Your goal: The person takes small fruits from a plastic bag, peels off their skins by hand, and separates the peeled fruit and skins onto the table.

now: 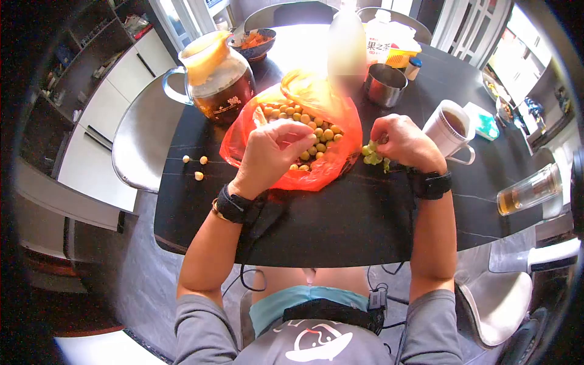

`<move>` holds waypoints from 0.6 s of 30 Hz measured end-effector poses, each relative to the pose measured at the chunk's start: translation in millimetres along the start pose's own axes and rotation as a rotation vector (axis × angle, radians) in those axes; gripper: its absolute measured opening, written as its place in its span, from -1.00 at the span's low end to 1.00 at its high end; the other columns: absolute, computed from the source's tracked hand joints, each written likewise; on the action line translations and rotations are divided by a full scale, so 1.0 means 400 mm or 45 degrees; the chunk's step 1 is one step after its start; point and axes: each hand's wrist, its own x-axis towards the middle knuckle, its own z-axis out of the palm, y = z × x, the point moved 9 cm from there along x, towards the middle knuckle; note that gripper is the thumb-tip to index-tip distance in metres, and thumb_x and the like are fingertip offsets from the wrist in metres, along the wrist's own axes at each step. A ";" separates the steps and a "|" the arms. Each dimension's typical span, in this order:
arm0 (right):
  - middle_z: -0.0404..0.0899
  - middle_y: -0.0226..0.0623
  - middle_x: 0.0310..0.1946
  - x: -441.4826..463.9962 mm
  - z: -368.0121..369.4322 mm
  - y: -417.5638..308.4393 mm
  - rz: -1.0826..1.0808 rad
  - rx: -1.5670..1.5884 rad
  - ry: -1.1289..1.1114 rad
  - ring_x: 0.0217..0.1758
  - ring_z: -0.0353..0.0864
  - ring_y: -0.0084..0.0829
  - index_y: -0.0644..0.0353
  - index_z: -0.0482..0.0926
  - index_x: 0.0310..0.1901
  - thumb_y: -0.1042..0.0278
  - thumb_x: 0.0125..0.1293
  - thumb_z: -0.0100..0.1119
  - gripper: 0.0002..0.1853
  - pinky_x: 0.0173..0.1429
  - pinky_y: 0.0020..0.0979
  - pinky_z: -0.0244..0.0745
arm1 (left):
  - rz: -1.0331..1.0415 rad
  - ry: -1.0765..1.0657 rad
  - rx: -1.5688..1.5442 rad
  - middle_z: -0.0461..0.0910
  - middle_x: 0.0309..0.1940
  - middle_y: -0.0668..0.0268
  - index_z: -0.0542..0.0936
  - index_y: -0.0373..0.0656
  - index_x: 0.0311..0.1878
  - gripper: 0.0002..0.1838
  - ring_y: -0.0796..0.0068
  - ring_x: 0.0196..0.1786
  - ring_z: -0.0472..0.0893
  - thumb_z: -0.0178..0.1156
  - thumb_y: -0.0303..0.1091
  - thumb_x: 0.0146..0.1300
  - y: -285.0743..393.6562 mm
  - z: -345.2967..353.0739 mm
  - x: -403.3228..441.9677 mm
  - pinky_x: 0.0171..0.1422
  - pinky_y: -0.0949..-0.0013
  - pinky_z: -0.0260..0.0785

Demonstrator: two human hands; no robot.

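Note:
An orange plastic bag lies open on the dark table, holding many small round yellow-brown fruits. Over the bag's left part is my left hand, its thumb and fingertips pinched together; what they hold, if anything, is too small to name. To the right of the bag my right hand is closed, fingers curled down beside a small heap of greenish peels or pieces. Its fingertips are partly hidden. Three small pale round pieces rest on the table left of the bag.
A glass pitcher of dark liquid and a patterned bowl stand behind left. A metal cup, a white mug, a tissue pack and a tilted glass tumbler are at the right. Chairs surround the black table.

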 end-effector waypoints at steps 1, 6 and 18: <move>0.60 -0.09 -0.48 0.002 0.003 0.000 -0.026 -0.021 0.000 -0.39 0.63 -0.21 0.29 0.60 -0.42 0.55 -0.10 0.22 -0.87 -0.26 -0.32 0.53 | 0.009 -0.001 0.015 0.66 -0.35 0.36 0.64 -0.26 -0.20 -0.84 0.68 -0.31 0.60 0.30 -0.43 0.18 0.003 -0.001 0.000 -0.21 0.58 0.49; 0.60 -0.10 -0.49 -0.001 -0.017 -0.012 -0.041 -0.044 0.096 -0.38 0.64 -0.19 0.29 0.60 -0.44 0.57 -0.12 0.21 -0.88 -0.24 -0.32 0.54 | -0.102 -0.021 -0.075 0.65 -0.28 0.34 0.65 -0.27 -0.20 -0.86 0.67 -0.24 0.60 0.29 -0.47 0.17 -0.016 -0.001 -0.001 -0.15 0.56 0.48; 0.60 -0.16 -0.61 -0.007 -0.020 -0.008 0.219 0.196 0.039 -0.59 0.64 -0.37 0.37 0.62 -0.42 0.52 0.08 0.26 -0.92 -0.44 -0.37 0.57 | -0.126 0.002 0.148 0.65 -0.35 0.38 0.63 -0.28 -0.22 -0.87 0.68 -0.31 0.58 0.27 -0.44 0.20 0.073 -0.157 -0.021 -0.19 0.56 0.45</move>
